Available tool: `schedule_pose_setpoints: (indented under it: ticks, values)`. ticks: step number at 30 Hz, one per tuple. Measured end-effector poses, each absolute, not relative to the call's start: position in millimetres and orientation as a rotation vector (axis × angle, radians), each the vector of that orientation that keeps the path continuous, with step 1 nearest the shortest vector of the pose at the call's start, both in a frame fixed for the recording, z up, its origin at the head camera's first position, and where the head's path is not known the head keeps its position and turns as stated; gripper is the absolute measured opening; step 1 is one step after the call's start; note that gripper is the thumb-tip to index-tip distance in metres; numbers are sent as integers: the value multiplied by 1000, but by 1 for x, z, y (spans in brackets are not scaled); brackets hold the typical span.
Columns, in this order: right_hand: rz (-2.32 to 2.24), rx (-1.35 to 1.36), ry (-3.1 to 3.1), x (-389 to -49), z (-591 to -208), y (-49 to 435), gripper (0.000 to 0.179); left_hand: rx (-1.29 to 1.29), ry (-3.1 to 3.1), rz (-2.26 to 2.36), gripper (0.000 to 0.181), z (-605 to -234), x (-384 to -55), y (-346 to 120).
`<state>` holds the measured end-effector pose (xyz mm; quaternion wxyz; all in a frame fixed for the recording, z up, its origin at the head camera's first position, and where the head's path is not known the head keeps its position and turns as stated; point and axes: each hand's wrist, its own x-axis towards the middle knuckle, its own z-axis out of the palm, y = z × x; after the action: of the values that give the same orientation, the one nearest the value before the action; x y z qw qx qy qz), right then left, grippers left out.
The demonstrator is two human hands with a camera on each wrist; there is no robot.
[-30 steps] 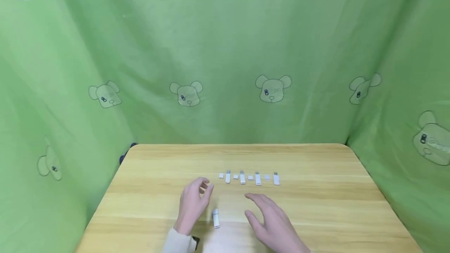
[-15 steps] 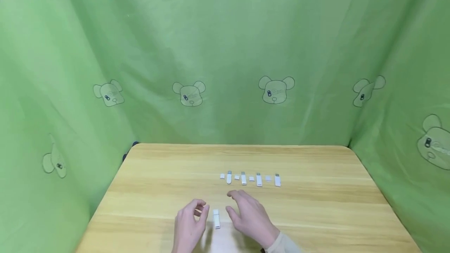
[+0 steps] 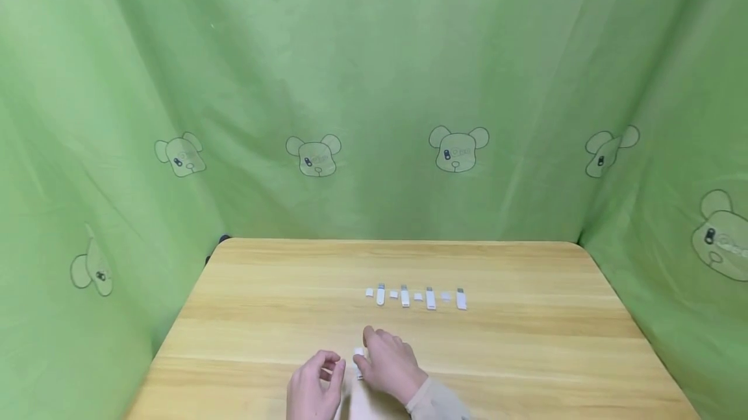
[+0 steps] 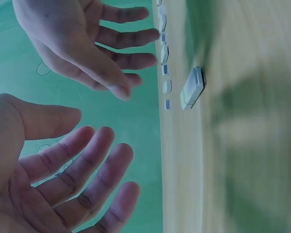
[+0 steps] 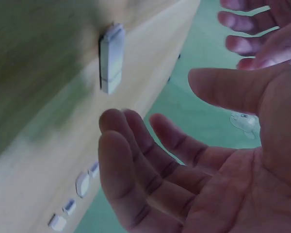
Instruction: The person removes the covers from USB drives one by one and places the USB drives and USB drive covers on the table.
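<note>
A white capped USB stick lies on the table near the front, partly covered by my right hand in the head view. The right wrist view shows the whole capped stick flat on the wood, apart from that hand's spread thumb and bent fingers. To the stick's left is my left hand, its fingers loosely bent around nothing. In the left wrist view too, a gap separates the stick from both hands.
Farther back, several uncapped white USB sticks stand in a row, alternating with small white caps. The wooden table ends at a green curtain printed with bear heads.
My right hand has moved left until it hovers over the capped USB stick. My left hand has drawn back toward the front edge. The stick stays in place.
</note>
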<state>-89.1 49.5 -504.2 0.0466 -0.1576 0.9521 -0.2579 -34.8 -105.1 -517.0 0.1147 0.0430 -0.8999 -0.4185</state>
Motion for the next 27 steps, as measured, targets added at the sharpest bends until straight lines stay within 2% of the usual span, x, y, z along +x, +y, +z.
schedule_pose_setpoints:
  ticks: [15, 27]
  values:
    - [-617, -344, 2899, -100, -525, 31, 37, 105, -2652, -1300, 4, -527, -20, -108]
    - [-651, -338, 2903, -100, -535, 31, 28, 107, -2614, -1336, 5, -527, -22, -102]
